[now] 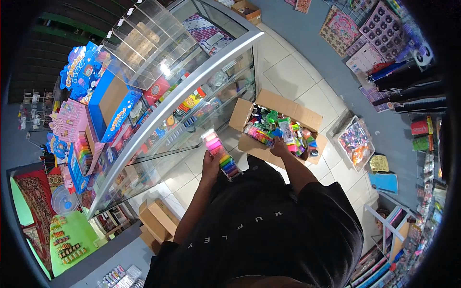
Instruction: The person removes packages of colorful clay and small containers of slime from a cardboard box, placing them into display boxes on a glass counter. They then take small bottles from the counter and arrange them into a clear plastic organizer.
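My left hand [211, 164] is wrapped round a long clear pack of rainbow-coloured pieces [224, 156], pink at its upper end and dark at its lower end. The pack is tilted beside the glass display case. My right hand [279, 147] reaches into an open cardboard box [309, 116] on the floor. Its fingers are closed at a small blue item [277, 132] among many colourful packets and bottles. Whether they grip that item is too small to tell. Another rainbow-coloured pack [259, 135] lies in the box, left of my right hand.
A glass display case [192, 77] with a metal edge stands at the left, with blue display boxes [109, 105] on top. A plastic bin of small packets [355, 143] is on the tiled floor at the right. Brown cardboard boxes [158, 218] stand at the lower left.
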Demonstrator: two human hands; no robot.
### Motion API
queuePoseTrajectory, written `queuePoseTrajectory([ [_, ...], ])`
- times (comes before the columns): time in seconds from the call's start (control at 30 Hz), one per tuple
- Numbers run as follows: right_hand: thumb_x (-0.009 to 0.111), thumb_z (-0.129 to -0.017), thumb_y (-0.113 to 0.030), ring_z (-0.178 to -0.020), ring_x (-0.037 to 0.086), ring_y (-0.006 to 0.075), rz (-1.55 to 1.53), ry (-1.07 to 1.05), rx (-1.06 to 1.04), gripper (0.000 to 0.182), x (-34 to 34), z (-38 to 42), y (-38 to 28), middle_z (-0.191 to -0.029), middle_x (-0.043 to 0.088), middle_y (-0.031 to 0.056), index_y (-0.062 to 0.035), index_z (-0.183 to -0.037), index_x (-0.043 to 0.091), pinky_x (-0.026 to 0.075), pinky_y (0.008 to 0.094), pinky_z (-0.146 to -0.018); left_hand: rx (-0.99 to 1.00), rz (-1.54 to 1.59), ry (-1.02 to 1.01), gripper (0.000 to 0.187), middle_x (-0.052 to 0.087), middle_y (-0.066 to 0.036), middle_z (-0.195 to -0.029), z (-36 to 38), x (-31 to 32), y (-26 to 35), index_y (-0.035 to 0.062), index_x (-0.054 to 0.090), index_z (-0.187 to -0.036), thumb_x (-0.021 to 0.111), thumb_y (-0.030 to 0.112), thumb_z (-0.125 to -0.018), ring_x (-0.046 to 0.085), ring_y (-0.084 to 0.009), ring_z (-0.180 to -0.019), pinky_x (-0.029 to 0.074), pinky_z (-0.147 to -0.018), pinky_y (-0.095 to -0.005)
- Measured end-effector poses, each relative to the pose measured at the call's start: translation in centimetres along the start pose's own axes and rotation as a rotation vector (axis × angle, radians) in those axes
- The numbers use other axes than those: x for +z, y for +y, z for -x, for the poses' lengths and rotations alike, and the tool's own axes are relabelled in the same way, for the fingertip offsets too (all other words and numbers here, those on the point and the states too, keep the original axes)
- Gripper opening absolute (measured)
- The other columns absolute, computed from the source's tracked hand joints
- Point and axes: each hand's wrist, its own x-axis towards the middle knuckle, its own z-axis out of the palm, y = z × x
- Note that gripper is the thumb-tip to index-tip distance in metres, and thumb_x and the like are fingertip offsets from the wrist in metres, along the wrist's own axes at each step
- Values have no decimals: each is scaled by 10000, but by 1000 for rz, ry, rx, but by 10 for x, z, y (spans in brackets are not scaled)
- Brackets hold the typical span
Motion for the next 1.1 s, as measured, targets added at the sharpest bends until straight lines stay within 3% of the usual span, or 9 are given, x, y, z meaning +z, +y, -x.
queuePoseTrajectory([
  [0.27,732,-755,-246,-1141,581,459,128,-115,-60,613,20,-35,34,-1238,572,285,-47,-1293,519,498,513,-980,167,-69,-127,373,663,-43,-1084,-5,-6,30,49,552,-1269,692,164,-944,648,-129,-952,534,-847,-300],
  [0.37,757,-754,-281,-1143,596,438,135,17,66,582,-28,-8,-19,-1239,593,281,-50,-1253,568,502,504,-972,267,-41,-187,402,651,-32,-1122,9,-1,66,68,550,-1280,712,133,-918,635,-119,-1007,509,-915,-302],
  [0.47,794,-739,-339,-1133,617,410,34,-11,-293,623,-50,-19,-43,-1224,630,241,-47,-1248,584,513,490,-954,356,23,-192,441,659,-14,-1090,13,-6,87,57,545,-1298,731,87,-899,641,-106,-989,522,-872,-288],
  [0.5,848,-725,-368,-1092,646,388,-91,-131,-349,672,-53,-30,-54,-1169,661,216,-80,-1274,588,528,446,-941,327,48,-207,457,650,-13,-1116,15,-10,93,60,528,-1320,709,54,-900,631,-102,-1022,509,-908,-295],
  [0.6,797,-846,-318,-1007,671,219,-409,-381,-452,526,-88,-25,-137,-1138,667,116,-51,-1250,592,558,364,-849,471,159,-265,486,640,-41,-1196,18,-22,109,61,517,-1339,680,-3,-886,616,-144,-1106,480,-982,-335],
  [0.8,662,-965,-166,-996,651,199,-1089,-727,-633,310,-157,41,-315,-1161,643,94,-56,-1237,562,551,368,-857,517,586,-244,513,624,-171,-1264,34,-48,136,12,468,-1379,570,279,-953,641,-274,-1124,514,-972,-398],
  [0.87,676,-937,-147,-1005,643,183,-1078,-797,-743,414,-170,59,-354,-1167,602,73,-58,-1287,473,541,352,-877,510,688,-286,507,631,-170,-1249,37,-64,137,14,465,-1380,557,294,-967,655,-279,-1093,536,-940,-406],
  [0.97,777,-830,-41,-1022,621,188,-1115,-873,-810,637,-168,73,-390,-1154,540,66,-76,-1341,399,537,346,-885,523,746,-148,506,654,-144,-1186,36,-82,138,26,490,-1360,465,410,-1031,671,-258,-1030,551,-907,-398],
  [1.1,860,-750,-47,-1145,564,184,-1068,-927,-893,844,-150,89,-422,-1248,509,75,-73,-1400,322,528,367,-930,533,689,36,545,658,-110,-1139,43,-103,145,37,515,-1334,376,490,-1065,663,-217,-1015,546,-903,-383],
])
